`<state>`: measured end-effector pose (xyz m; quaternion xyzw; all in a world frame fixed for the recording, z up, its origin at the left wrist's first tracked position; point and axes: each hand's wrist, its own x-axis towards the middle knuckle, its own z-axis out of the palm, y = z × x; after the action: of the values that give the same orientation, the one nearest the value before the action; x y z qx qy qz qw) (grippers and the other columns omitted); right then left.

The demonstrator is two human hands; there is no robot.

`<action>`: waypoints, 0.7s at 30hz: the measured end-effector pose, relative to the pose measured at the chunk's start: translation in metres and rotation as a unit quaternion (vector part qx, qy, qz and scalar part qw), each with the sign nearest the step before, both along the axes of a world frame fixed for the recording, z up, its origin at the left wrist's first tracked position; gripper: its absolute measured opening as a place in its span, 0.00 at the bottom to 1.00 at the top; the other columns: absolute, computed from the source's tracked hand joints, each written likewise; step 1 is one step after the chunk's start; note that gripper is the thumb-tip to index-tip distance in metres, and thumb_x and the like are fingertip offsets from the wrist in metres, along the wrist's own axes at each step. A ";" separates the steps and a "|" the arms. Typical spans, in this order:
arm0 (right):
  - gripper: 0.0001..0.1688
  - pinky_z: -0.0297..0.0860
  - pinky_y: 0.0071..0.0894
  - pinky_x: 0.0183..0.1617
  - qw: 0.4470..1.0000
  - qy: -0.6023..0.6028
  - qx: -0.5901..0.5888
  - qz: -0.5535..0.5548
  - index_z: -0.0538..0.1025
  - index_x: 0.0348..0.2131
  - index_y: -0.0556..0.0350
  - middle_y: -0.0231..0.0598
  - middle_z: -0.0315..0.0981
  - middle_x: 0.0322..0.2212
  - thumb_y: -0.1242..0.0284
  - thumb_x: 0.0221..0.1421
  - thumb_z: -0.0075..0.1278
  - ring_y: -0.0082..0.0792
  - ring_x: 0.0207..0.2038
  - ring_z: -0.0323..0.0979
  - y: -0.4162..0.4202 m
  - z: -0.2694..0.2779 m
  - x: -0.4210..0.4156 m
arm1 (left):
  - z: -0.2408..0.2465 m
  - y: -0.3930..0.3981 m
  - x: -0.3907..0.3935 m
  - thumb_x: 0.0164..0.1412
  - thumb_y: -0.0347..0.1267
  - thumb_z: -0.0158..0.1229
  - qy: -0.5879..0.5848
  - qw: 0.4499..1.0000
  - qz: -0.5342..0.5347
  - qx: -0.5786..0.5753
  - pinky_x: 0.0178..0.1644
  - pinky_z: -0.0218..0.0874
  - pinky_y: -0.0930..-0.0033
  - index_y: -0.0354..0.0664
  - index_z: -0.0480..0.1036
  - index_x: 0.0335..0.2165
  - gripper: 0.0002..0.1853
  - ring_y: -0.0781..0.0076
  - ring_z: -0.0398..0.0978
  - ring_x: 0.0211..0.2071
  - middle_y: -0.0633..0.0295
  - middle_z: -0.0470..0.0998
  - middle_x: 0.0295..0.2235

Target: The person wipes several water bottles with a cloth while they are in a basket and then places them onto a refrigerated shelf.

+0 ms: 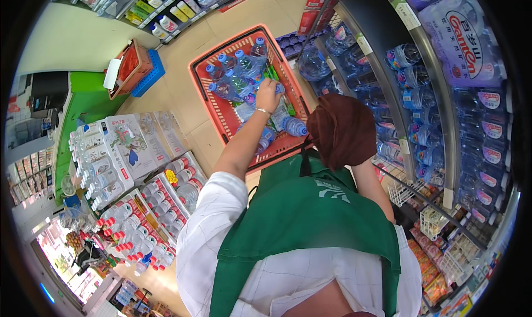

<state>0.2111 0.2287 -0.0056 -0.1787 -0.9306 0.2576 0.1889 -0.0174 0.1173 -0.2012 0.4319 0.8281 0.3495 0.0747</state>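
My left hand (268,95) is inside the red plastic shopping basket (300,96), fingers closed around the upper end of a water bottle (279,88). Most of that bottle is hidden by the hand. Several clear bottles with blue caps (240,82) stand or lean together at the basket's far end. Closer to me, another water bottle (293,126) lies on its side against the right wall. Green-and-white packets (270,73) show between the bottles. A dark brown cloth item (343,130) covers the end of my right forearm (372,184), so my right hand cannot be seen.
A metal shelf (432,88) on the right holds rows of bottled water. Cartons of bottles (133,138) and red-capped bottle packs (137,225) are stacked on the left. Beyond the basket are a shelf of toiletries (178,15) and a small crate (133,67) on a blue stand.
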 end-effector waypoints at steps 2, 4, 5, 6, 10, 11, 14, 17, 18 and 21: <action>0.26 0.59 0.33 0.50 1.000 -0.002 -0.024 0.008 0.69 0.47 0.52 0.40 0.67 0.43 0.66 0.48 0.51 0.40 0.45 0.65 0.006 0.022 -0.016 | 0.043 -0.016 -0.001 0.36 0.30 0.64 -0.010 0.999 -0.038 0.016 0.38 0.64 0.61 0.39 0.74 0.29 0.15 0.55 0.70 0.33 0.54 0.70 0.29; 0.27 0.59 0.31 0.50 0.979 0.039 -0.194 -0.043 0.67 0.49 0.54 0.39 0.67 0.43 0.66 0.48 0.52 0.37 0.45 0.65 0.000 0.010 -0.030 | 0.102 -0.024 0.004 0.38 0.31 0.62 -0.010 0.997 -0.067 0.047 0.33 0.65 0.62 0.38 0.74 0.26 0.12 0.57 0.72 0.28 0.56 0.71 0.25; 0.29 0.59 0.31 0.50 0.935 0.079 -0.342 -0.043 0.66 0.49 0.55 0.38 0.66 0.43 0.67 0.47 0.53 0.35 0.45 0.65 -0.007 -0.005 -0.034 | 0.132 -0.028 0.007 0.37 0.31 0.63 -0.017 0.995 -0.082 0.061 0.32 0.65 0.63 0.38 0.74 0.26 0.12 0.58 0.72 0.27 0.56 0.71 0.25; 0.30 0.59 0.30 0.50 0.869 0.125 -0.475 -0.058 0.65 0.49 0.57 0.38 0.66 0.43 0.67 0.47 0.53 0.34 0.45 0.65 -0.014 -0.020 -0.038 | 0.162 -0.031 0.011 0.36 0.31 0.64 -0.026 0.992 -0.099 0.077 0.31 0.64 0.64 0.38 0.74 0.26 0.13 0.58 0.71 0.26 0.56 0.71 0.24; 0.37 0.62 0.31 0.49 0.849 0.107 -0.513 0.074 0.63 0.48 0.59 0.36 0.65 0.43 0.72 0.38 0.62 0.29 0.46 0.64 -0.036 -0.007 -0.053 | 0.265 -0.031 0.033 0.34 0.30 0.61 -0.039 0.984 -0.127 0.115 0.28 0.63 0.66 0.35 0.73 0.26 0.14 0.60 0.71 0.24 0.55 0.70 0.22; 0.37 0.63 0.31 0.49 0.849 0.157 -0.492 0.116 0.64 0.47 0.59 0.35 0.65 0.42 0.73 0.36 0.63 0.29 0.45 0.65 -0.047 0.009 -0.062 | 0.282 -0.030 0.041 0.33 0.29 0.59 -0.016 0.989 -0.100 0.103 0.28 0.62 0.67 0.33 0.72 0.24 0.14 0.61 0.70 0.23 0.55 0.69 0.21; 0.32 0.64 0.28 0.46 0.864 0.182 -0.450 0.135 0.68 0.44 0.59 0.33 0.68 0.39 0.73 0.36 0.62 0.26 0.42 0.67 -0.052 0.033 -0.075 | 0.302 -0.037 0.041 0.37 0.30 0.60 -0.038 0.991 -0.097 0.085 0.27 0.62 0.68 0.33 0.70 0.28 0.16 0.66 0.70 0.23 0.56 0.69 0.22; 0.26 0.64 0.26 0.44 0.838 0.123 -0.528 0.072 0.70 0.40 0.59 0.31 0.70 0.35 0.72 0.39 0.60 0.24 0.39 0.68 -0.054 0.043 -0.080 | 0.308 -0.053 0.033 0.44 0.30 0.60 -0.192 0.965 -0.114 0.139 0.32 0.63 0.68 0.35 0.66 0.38 0.21 0.69 0.71 0.28 0.57 0.71 0.28; 0.24 0.65 0.26 0.42 0.778 0.196 -0.594 0.061 0.70 0.39 0.58 0.30 0.70 0.34 0.71 0.39 0.59 0.23 0.36 0.68 -0.056 0.042 -0.083 | 0.307 -0.063 0.029 0.48 0.31 0.59 -0.288 0.932 -0.107 0.191 0.36 0.64 0.69 0.37 0.63 0.42 0.22 0.70 0.72 0.32 0.57 0.72 0.31; 0.21 0.67 0.26 0.33 0.692 0.184 -0.697 -0.026 0.69 0.37 0.57 0.31 0.68 0.28 0.72 0.40 0.56 0.26 0.30 0.68 -0.047 0.026 -0.080 | 0.255 -0.094 0.023 0.55 0.32 0.58 -0.283 0.919 0.031 0.274 0.43 0.63 0.71 0.37 0.60 0.44 0.21 0.73 0.71 0.38 0.59 0.71 0.35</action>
<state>0.1310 0.1818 0.0199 -0.2321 -0.4254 0.8552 0.1839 0.0053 0.0234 0.0543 0.2931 0.6572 0.6722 0.1737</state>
